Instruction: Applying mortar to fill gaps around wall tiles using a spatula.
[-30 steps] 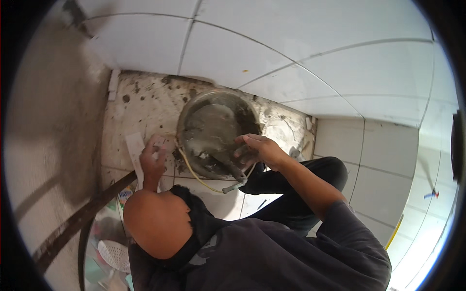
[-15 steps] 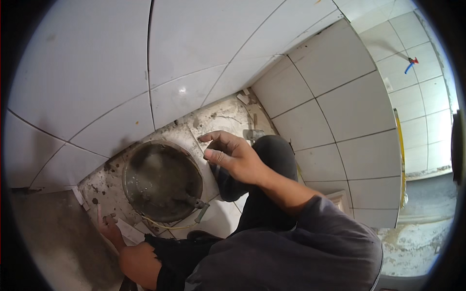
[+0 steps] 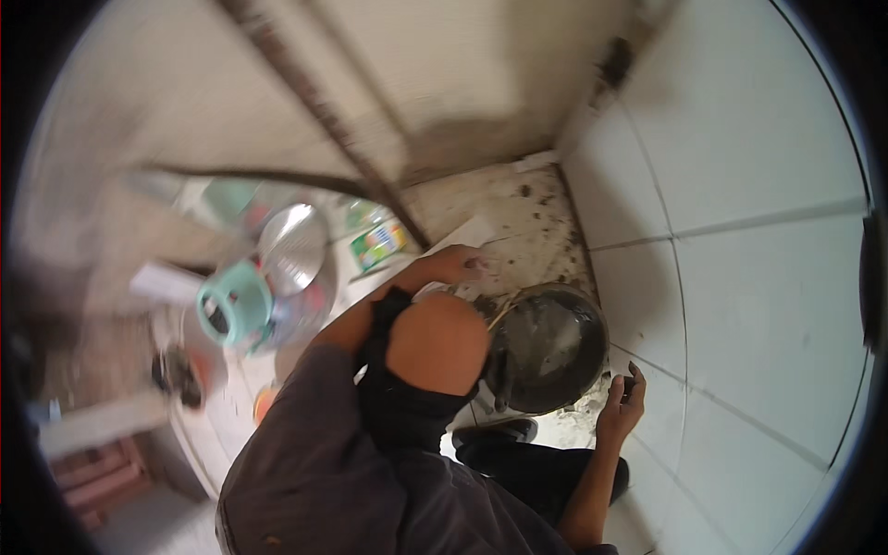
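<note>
A dark, dirty round basin (image 3: 555,356) sits on the stained floor by the tiled wall. My right hand (image 3: 622,405) hovers just right of its rim, fingers loosely spread and holding nothing. My left hand (image 3: 460,265) reaches past my bent knee (image 3: 439,344) and rests on the floor beside a white sheet (image 3: 474,231), just left of the basin. A thin yellow strip (image 3: 500,314) lies over the basin's left rim.
White wall tiles (image 3: 740,194) fill the right side. At the left are a teal plastic jug (image 3: 231,301), a shiny metal lid (image 3: 292,245) and a green packet (image 3: 379,243). A dark pipe (image 3: 319,106) runs along the wall.
The view has swung round strongly. My right hand has come off the basin and now hangs beside its rim. My left hand stays down on the floor.
</note>
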A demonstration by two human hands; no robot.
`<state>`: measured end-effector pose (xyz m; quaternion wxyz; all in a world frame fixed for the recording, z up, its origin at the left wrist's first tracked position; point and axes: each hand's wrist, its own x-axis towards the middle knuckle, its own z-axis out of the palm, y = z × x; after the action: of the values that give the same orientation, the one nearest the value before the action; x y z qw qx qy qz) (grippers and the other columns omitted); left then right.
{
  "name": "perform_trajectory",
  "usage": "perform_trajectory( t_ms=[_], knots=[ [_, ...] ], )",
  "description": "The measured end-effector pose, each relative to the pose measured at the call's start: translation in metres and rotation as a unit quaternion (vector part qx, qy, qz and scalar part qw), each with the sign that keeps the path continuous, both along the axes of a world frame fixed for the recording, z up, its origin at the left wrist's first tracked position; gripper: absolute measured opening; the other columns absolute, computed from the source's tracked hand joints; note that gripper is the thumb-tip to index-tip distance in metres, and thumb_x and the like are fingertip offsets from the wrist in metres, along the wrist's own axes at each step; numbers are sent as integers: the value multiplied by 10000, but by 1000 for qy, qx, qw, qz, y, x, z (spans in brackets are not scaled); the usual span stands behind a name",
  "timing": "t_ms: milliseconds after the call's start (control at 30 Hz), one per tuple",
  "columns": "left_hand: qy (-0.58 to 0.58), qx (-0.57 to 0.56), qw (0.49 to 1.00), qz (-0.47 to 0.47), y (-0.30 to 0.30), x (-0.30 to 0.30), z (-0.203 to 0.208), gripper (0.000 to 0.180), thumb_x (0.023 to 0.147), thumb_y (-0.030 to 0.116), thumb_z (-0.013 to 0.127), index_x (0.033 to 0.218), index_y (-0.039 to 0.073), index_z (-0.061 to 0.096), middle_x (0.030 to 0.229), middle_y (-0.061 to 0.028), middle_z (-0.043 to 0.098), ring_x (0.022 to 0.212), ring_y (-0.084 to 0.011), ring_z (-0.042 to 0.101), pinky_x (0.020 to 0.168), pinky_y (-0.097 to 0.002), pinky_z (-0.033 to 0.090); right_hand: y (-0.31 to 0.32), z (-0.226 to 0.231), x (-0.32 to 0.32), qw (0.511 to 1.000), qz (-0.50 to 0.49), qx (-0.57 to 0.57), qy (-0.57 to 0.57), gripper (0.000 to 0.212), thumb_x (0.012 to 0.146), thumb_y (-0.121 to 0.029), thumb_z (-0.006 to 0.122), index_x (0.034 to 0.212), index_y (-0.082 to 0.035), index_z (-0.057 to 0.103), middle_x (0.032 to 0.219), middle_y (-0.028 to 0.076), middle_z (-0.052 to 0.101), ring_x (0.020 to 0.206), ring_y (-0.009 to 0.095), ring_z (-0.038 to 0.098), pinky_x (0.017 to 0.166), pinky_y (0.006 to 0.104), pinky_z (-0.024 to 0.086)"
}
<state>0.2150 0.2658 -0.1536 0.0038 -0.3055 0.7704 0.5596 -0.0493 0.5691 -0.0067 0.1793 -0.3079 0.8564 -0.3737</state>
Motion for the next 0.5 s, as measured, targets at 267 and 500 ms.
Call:
perform_trajectory(
  t_ms=[267,500],
  knots=[
    [-43,-1,925,378,111,78,108,372,793,259,656,1078,26,605,881,-143,652,800,-261,631,763,-337,494,13,-30,58,993,114,40,3,490,924,-290,515,1303,3,416,1101,200,559,937,302,540,816,414,418],
    [-30,-121,750,649,272,148,243,243,792,161,661,987,22,617,942,-143,612,726,-222,621,683,-335,492,57,63,120,954,155,152,-207,506,909,-256,556,1335,-44,381,1007,147,566,760,197,544,663,337,457]
  ],
)
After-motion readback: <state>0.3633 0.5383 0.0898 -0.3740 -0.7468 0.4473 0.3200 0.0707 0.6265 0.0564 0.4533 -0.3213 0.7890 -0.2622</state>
